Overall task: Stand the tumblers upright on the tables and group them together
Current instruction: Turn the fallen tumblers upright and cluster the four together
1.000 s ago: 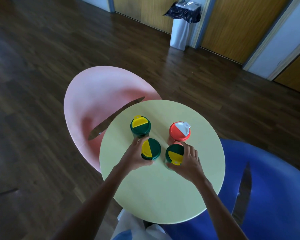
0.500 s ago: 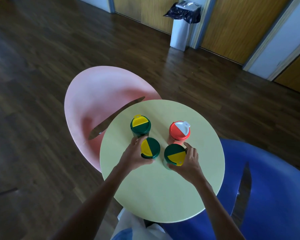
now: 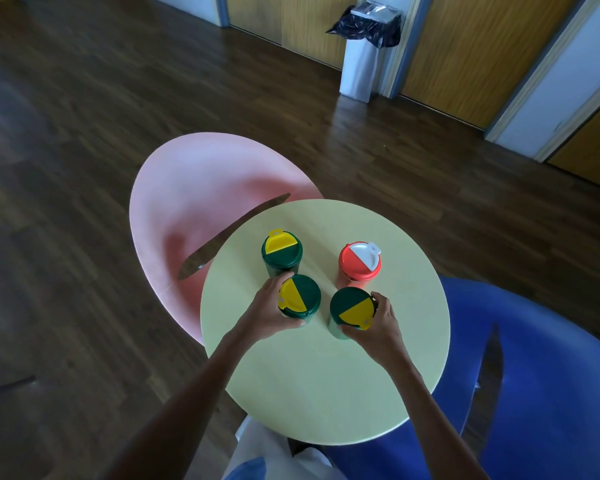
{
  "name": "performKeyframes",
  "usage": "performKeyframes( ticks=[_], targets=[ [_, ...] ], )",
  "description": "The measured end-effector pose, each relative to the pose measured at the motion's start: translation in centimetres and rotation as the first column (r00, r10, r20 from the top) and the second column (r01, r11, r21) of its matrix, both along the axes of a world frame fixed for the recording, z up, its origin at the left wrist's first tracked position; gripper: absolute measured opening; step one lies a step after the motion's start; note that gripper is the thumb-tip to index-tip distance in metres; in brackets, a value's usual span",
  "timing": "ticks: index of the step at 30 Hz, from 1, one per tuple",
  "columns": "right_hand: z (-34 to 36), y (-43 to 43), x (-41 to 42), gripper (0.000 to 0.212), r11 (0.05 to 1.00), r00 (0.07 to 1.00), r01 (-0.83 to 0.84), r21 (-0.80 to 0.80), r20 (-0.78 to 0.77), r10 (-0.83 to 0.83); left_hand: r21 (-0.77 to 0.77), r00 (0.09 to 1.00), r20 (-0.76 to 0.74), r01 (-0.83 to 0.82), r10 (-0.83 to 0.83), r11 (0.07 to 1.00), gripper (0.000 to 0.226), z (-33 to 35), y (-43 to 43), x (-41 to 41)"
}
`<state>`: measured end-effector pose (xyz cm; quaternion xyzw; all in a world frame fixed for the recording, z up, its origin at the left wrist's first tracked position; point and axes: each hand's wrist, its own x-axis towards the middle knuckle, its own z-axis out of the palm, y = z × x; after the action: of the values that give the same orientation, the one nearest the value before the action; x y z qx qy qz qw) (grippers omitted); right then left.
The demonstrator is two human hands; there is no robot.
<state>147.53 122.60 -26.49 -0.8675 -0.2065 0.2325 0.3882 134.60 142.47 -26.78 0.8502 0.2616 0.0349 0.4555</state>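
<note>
Green tumblers, both upright on the yellow counter (image 3: 326, 393): left hand (image 3: 269, 315) clamps one (image 3: 299, 296), right hand (image 3: 378, 323) the other (image 3: 351, 306); a hasty shove could topple either.

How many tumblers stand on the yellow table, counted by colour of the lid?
Green lid with yellow flap: 3
Red lid with white flap: 1
Total: 4

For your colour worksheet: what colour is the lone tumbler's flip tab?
White, on the red tumbler; head view.
</note>
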Motion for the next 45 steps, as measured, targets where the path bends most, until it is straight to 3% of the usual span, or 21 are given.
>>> performKeyframes(
  ticks=[9, 20, 45],
  targets=[
    [0.3, 0.9, 0.5, 0.086, 0.997, 0.998, -0.07, 0.04, 0.004, 0.07, 0.0, 0.992, 0.026, -0.12, 0.12, 0.993, 0.095, -0.1, -1.1, 1.3],
    [0.0, 1.0, -0.1, 0.077, 0.993, 0.996, 0.051, 0.111, -0.075, -0.042, -0.011, 0.996, 0.027, -0.088, 0.088, 0.996, 0.098, -0.1, -0.9, 1.1],
    [-0.8, 0.8, 0.6, 0.08, 0.992, 0.995, 0.024, 0.123, -0.095, -0.012, 0.005, 0.995, 0.037, -0.091, 0.091, 0.996, 0.102, -0.8, -1.2, 1.1]
  ],
)
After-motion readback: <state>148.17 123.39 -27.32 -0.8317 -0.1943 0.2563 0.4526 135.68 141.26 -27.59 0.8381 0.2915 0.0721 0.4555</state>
